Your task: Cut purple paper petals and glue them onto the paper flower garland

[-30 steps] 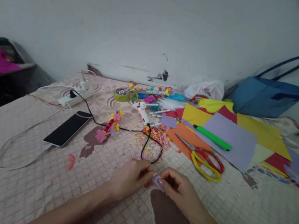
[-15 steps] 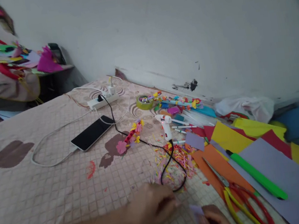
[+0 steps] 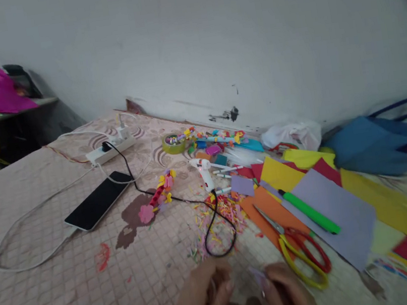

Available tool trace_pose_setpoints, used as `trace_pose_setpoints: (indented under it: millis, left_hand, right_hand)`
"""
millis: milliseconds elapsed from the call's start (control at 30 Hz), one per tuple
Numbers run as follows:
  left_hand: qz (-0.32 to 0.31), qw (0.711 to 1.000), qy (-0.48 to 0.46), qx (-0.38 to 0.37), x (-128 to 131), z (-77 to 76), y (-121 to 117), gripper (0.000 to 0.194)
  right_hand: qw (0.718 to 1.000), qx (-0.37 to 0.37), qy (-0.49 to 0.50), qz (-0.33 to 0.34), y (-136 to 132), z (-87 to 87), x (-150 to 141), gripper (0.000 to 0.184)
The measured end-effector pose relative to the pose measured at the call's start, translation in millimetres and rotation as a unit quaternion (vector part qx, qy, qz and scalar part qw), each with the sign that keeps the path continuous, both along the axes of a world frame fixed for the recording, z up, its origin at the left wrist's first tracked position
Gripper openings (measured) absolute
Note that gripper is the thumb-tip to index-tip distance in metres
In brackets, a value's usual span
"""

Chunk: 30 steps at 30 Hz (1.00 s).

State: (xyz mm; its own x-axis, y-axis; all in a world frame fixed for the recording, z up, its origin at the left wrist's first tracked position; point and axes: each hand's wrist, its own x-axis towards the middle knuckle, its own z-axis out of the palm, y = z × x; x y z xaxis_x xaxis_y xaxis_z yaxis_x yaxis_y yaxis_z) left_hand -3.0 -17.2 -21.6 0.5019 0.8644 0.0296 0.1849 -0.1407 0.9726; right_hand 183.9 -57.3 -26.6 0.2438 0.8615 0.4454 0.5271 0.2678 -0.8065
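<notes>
My right hand [image 3: 288,293] pinches a small light purple piece [image 3: 259,275], paper or foam, between thumb and fingers at the bottom of the view. Just left of it is my left hand [image 3: 206,297], its fingers curled in toward the thumb; whatever it may hold is too blurred to make out. The hands are apart. Beyond them lie colourful shredded scraps [image 3: 230,212] and the looped black cord of a white glue gun [image 3: 203,173]. Scissors [image 3: 294,246] with red and yellow handles rest right of my right hand, partly on an orange sheet [image 3: 265,209].
At the right are a purple sheet [image 3: 337,214], a green cutter [image 3: 310,211] and a blue bag [image 3: 381,143]. Leftward lie a decorated red strip [image 3: 157,197], a phone [image 3: 98,201] on its cable and a power strip [image 3: 111,150]. Green tape [image 3: 173,145] is near the wall.
The view has swung to the right, so the table things appear further left. My left hand has turned, showing its curled fingers and thumb. My right hand still pinches the purple piece.
</notes>
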Motion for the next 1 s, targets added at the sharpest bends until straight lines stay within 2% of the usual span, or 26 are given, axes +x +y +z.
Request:
trace_pose_setpoints:
  millis: [33,100,200,267,367,467,600,733,800,833,867,1000]
  left_hand:
    - [0.009,0.999,-0.018,-0.029,1,5.7,-1,0.028]
    - [0.018,0.997,-0.050,-0.064,4,14.3,-3,0.032]
    - [0.027,0.988,-0.111,-0.102,13,18.4,-1,0.035]
    - [0.027,0.982,-0.145,-0.120,18,16.9,0,0.031]
    - [0.030,0.982,-0.155,-0.108,21,12.2,3,0.023]
    - [0.023,0.987,-0.136,-0.087,20,6.9,6,0.024]
    - [0.024,0.985,-0.144,-0.088,19,2.0,8,0.024]
    - [0.008,0.980,-0.166,-0.111,20,0.3,8,0.024]
    - [0.017,0.976,-0.172,-0.132,20,-0.2,9,0.025]
    - [0.024,0.974,-0.176,-0.143,19,-0.6,10,0.026]
    - [0.028,0.970,-0.183,-0.156,19,-0.9,11,0.027]
    - [-0.011,0.964,-0.186,-0.191,16,-2.1,17,0.034]
  right_hand:
    - [0.999,-0.033,0.016,0.038,0,2.3,-3,0.005]
    - [0.989,-0.117,0.075,0.057,0,6.9,-9,0.012]
    - [0.961,-0.199,0.166,0.097,-1,10.4,-16,0.017]
    - [0.952,-0.210,0.190,0.116,-3,10.2,-19,0.020]
    - [0.946,-0.213,0.191,0.151,-4,8.9,-22,0.023]
    - [0.943,-0.215,0.179,0.182,-2,8.2,-21,0.022]
    - [0.938,-0.224,0.184,0.189,1,5.0,-20,0.026]
    - [0.936,-0.228,0.193,0.185,4,2.1,-22,0.029]
    - [0.955,-0.216,0.113,0.169,8,5.1,-14,0.028]
    - [0.966,-0.202,0.053,0.151,12,8.0,-5,0.028]
    - [0.979,-0.172,-0.031,0.100,16,11.5,7,0.029]
    - [0.985,-0.133,-0.108,-0.030,33,22.6,75,0.023]
